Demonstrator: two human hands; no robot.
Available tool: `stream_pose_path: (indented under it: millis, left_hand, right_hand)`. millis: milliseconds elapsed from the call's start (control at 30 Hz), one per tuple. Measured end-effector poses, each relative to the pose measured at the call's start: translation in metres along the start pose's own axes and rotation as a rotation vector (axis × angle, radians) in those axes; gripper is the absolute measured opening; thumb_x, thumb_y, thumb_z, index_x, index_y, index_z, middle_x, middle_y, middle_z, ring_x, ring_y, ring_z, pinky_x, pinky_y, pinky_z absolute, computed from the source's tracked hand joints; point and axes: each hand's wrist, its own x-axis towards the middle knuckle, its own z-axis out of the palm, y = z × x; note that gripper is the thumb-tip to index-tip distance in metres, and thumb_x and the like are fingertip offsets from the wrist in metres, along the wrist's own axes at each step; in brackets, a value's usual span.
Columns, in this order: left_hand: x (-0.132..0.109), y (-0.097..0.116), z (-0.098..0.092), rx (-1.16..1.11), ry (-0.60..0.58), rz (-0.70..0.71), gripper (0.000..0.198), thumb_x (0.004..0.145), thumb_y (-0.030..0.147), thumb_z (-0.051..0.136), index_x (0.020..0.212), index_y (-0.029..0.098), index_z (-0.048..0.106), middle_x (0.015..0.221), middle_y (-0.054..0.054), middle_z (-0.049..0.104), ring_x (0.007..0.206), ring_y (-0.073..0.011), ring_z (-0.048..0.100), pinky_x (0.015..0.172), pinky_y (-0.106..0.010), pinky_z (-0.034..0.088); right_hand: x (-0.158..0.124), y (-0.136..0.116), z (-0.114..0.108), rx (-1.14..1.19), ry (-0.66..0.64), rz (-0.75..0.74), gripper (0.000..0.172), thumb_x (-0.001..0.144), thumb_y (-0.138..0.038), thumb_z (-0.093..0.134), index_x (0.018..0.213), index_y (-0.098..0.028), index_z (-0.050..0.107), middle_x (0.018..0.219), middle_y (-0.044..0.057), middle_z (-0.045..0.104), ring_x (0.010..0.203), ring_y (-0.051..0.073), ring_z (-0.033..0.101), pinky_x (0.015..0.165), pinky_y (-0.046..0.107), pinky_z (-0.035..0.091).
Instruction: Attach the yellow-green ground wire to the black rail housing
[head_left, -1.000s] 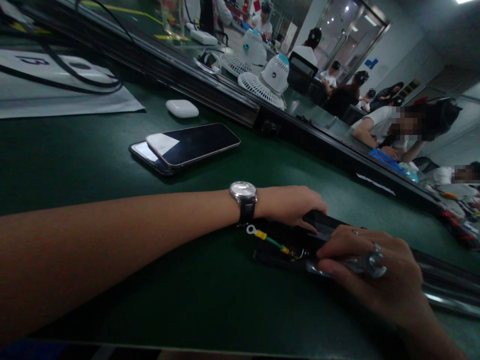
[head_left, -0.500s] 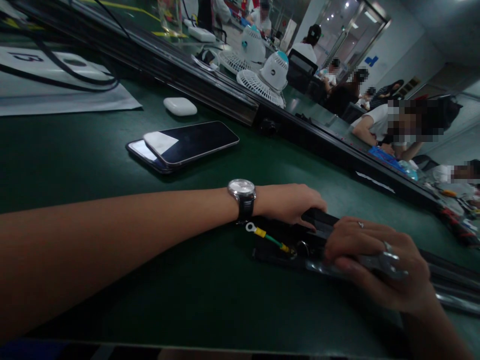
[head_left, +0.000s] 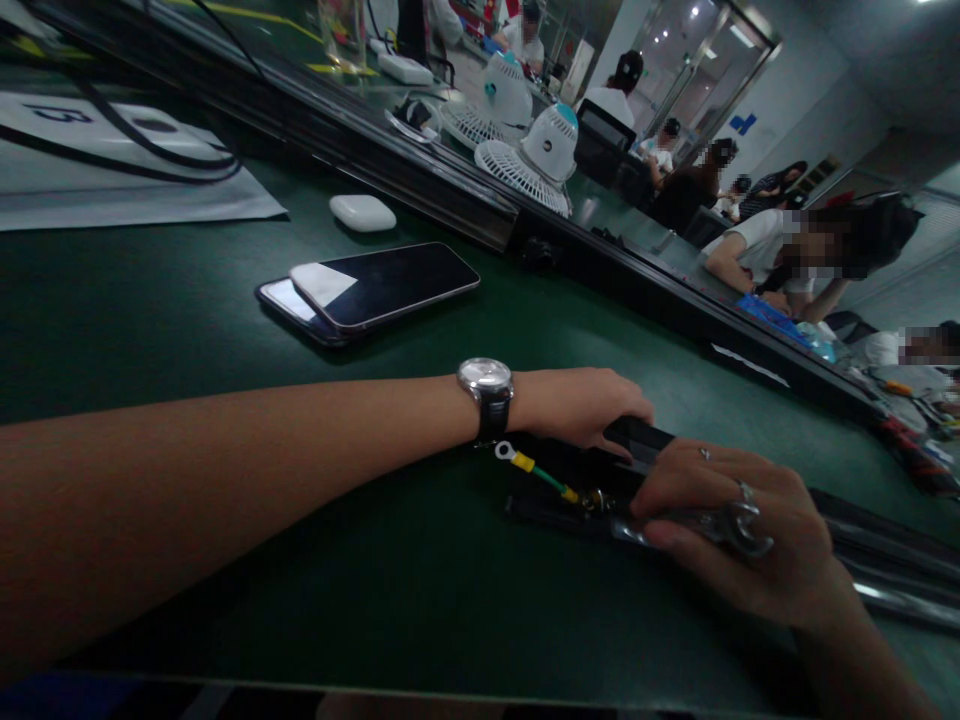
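Note:
My right hand [head_left: 750, 540] is closed around a silver wrench [head_left: 746, 528], whose open jaw sticks out past the fingers. Its other end reaches toward a metal fastener [head_left: 598, 500] on a long black profile [head_left: 555, 510]; the fingers partly cover that end. From the fastener runs a short green-and-yellow wire [head_left: 546, 480] with a bare ring terminal at its free tip. My left hand [head_left: 589, 405], below a wristwatch [head_left: 486, 385], grips the far side of the black profile, its fingertips partly hidden.
Two stacked phones [head_left: 405, 285] and a white earbud case [head_left: 363, 213] lie beyond my left forearm on the green table [head_left: 300, 580]. Papers [head_left: 187, 200] and black cables are at the upper left. A dark rail crosses behind, with white fans [head_left: 551, 145] and seated people past it.
My right hand has shifted slightly left with the wrench, closer to the fastener. My left hand stays where it was on the profile.

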Motion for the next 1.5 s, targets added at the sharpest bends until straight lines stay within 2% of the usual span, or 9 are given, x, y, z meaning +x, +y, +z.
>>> stream_pose_path:
  millis: [233, 333, 500, 633, 933, 1133, 1300, 1500]
  left_hand:
    - [0.000, 0.000, 0.001, 0.008, 0.015, 0.015, 0.026, 0.091, 0.027, 0.067, 0.115, 0.017, 0.065, 0.111, -0.008, 0.067, 0.102, -0.0192, 0.062, 0.088, -0.029, 0.045]
    - [0.000, 0.000, 0.000, -0.002, 0.021, 0.013, 0.026, 0.089, 0.025, 0.069, 0.114, 0.018, 0.066, 0.111, -0.007, 0.068, 0.102, -0.0192, 0.062, 0.088, -0.029, 0.046]
    - [0.000, -0.001, 0.000, -0.003, 0.012, 0.038, 0.026, 0.090, 0.026, 0.068, 0.114, 0.017, 0.066, 0.110, -0.008, 0.068, 0.101, -0.0194, 0.062, 0.088, -0.030, 0.046]
    - [0.000, -0.002, 0.001, -0.027, 0.022, 0.025, 0.026, 0.089, 0.025, 0.068, 0.114, 0.019, 0.066, 0.109, -0.007, 0.068, 0.101, -0.0192, 0.062, 0.088, -0.030, 0.046]
    - [0.001, 0.000, 0.001, -0.001, 0.014, 0.007, 0.026, 0.089, 0.025, 0.068, 0.114, 0.017, 0.066, 0.109, -0.008, 0.067, 0.100, -0.0192, 0.062, 0.086, -0.029, 0.046]
    - [0.000, 0.001, 0.000, -0.013, -0.005, -0.005, 0.027, 0.087, 0.022, 0.069, 0.113, 0.019, 0.065, 0.112, -0.007, 0.068, 0.104, -0.0195, 0.062, 0.089, -0.029, 0.046]
    - [-0.001, 0.001, -0.005, -0.021, -0.036, 0.037, 0.029, 0.088, 0.019, 0.066, 0.117, 0.017, 0.063, 0.114, -0.008, 0.067, 0.106, -0.0203, 0.061, 0.092, -0.030, 0.045]
    - [0.000, 0.004, -0.009, 0.027, -0.060, 0.020, 0.025, 0.090, 0.027, 0.068, 0.113, 0.018, 0.065, 0.111, -0.008, 0.067, 0.100, -0.0199, 0.062, 0.086, -0.030, 0.046]
  right_hand:
    - [0.003, 0.002, -0.012, 0.050, -0.144, -0.132, 0.017, 0.093, -0.008, 0.058, 0.107, -0.015, 0.066, 0.093, 0.007, 0.070, 0.083, 0.019, 0.064, 0.074, 0.038, 0.051]
    - [0.000, 0.002, -0.013, 0.067, -0.065, -0.104, 0.019, 0.092, -0.008, 0.059, 0.107, -0.017, 0.067, 0.091, 0.006, 0.070, 0.081, 0.020, 0.065, 0.073, 0.038, 0.052]
    - [-0.004, -0.002, -0.008, 0.005, 0.062, 0.040, 0.008, 0.093, -0.017, 0.068, 0.101, -0.019, 0.068, 0.081, 0.003, 0.070, 0.069, 0.017, 0.066, 0.058, 0.030, 0.050]
    - [-0.003, -0.007, -0.005, -0.031, 0.122, 0.055, 0.006, 0.093, -0.022, 0.071, 0.098, -0.022, 0.069, 0.080, 0.002, 0.073, 0.067, 0.018, 0.069, 0.055, 0.029, 0.051]
    - [-0.003, -0.008, 0.001, -0.093, 0.064, 0.053, 0.010, 0.093, -0.027, 0.072, 0.100, -0.021, 0.068, 0.084, 0.003, 0.074, 0.069, 0.018, 0.069, 0.057, 0.029, 0.050]
    - [-0.002, -0.006, -0.003, -0.014, -0.016, -0.009, 0.014, 0.092, -0.012, 0.067, 0.105, -0.019, 0.067, 0.085, 0.004, 0.071, 0.075, 0.018, 0.066, 0.066, 0.034, 0.052]
    - [-0.005, -0.004, -0.004, 0.011, 0.032, -0.014, 0.020, 0.088, -0.006, 0.066, 0.104, -0.019, 0.068, 0.083, 0.004, 0.070, 0.072, 0.019, 0.065, 0.065, 0.036, 0.051]
    - [-0.007, -0.007, -0.002, -0.029, 0.098, 0.058, 0.010, 0.091, -0.013, 0.068, 0.099, -0.020, 0.069, 0.076, 0.002, 0.068, 0.065, 0.017, 0.063, 0.057, 0.033, 0.048]
